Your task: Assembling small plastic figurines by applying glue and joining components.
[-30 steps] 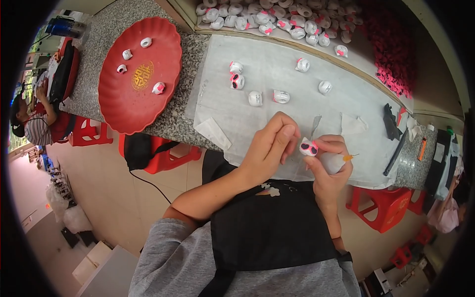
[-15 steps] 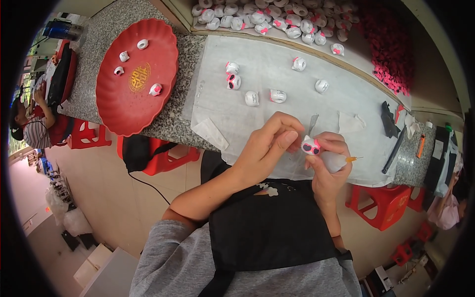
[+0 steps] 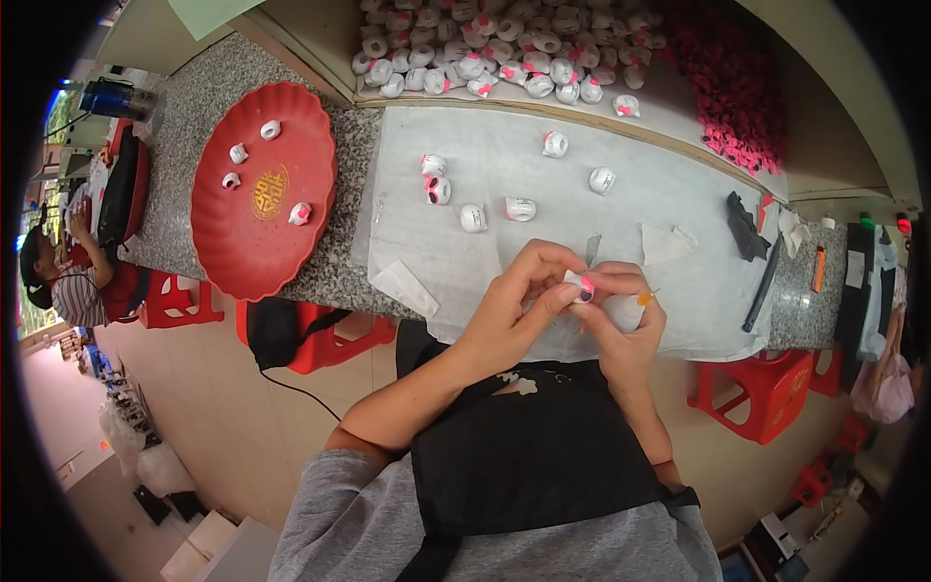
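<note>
Both my hands meet over the near edge of the white-covered table. My left hand point(image 3: 514, 310) pinches a small white toy head point(image 3: 579, 287) with pink and dark parts on its front, thumb pressed near them. The fingertips of my right hand point(image 3: 630, 344) also touch the toy head from the other side. Held in the right palm is a whitish squeeze bottle point(image 3: 623, 312), its amber needle tip point(image 3: 647, 299) pointing up and right. Fingers cover much of the toy head. Several similar white heads point(image 3: 521, 209) lie on the paper beyond.
At left stands a red scalloped tray point(image 3: 228, 257) with a few heads. A shelf along the back holds piled white heads point(image 3: 504, 48) and small pink pieces point(image 3: 737, 116). Paper scraps point(image 3: 669, 242), a black strip point(image 3: 763, 286) and an orange tool point(image 3: 818, 269) lie right. Another person point(image 3: 73, 262) sits far left.
My left thumb and fingers have closed onto the toy head, which the right hand held up before. It has moved left and turned, its pink glasses now partly covered. The view has shifted.
</note>
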Action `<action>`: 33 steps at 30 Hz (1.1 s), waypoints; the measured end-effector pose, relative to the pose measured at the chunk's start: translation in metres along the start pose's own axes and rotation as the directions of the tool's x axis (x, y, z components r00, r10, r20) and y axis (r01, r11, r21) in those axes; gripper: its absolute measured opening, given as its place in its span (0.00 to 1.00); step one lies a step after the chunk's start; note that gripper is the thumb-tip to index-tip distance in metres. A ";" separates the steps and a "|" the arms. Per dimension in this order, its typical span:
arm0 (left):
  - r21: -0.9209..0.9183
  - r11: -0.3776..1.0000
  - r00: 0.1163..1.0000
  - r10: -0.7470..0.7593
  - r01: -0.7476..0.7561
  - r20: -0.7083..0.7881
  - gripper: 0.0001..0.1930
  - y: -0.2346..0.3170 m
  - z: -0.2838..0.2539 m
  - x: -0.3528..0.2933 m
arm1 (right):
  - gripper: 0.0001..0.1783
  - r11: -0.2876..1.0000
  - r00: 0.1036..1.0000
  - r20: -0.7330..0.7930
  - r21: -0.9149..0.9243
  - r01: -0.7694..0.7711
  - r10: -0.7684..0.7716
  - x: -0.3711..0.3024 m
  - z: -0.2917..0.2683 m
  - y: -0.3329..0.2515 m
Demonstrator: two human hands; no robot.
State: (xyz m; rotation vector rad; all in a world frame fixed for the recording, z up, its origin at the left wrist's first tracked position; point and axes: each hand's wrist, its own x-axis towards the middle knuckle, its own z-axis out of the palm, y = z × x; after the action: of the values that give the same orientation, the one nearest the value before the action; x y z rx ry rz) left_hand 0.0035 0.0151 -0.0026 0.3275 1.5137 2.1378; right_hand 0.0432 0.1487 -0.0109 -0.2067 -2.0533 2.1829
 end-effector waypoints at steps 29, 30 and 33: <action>0.981 -0.069 0.944 0.269 -0.181 0.194 0.13 0.033 -0.064 0.053 | 0.09 0.996 0.989 -0.126 0.035 -0.078 0.082 0.011 -0.030 -0.004; 0.983 -0.060 0.930 0.318 -0.174 0.184 0.14 0.034 -0.061 0.056 | 0.09 0.996 0.989 -0.124 0.040 -0.077 0.082 0.011 -0.030 -0.005; 0.981 -0.092 0.894 0.403 -0.172 0.195 0.15 0.035 -0.060 0.074 | 0.09 0.996 0.990 -0.118 0.045 -0.078 0.083 0.009 -0.030 -0.007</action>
State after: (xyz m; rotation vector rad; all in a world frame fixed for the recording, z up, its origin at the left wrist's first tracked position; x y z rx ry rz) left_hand -0.0964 -0.0042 0.0019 1.0706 3.1658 0.6713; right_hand 0.0399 0.1807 -0.0062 -0.4120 -1.9677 2.1976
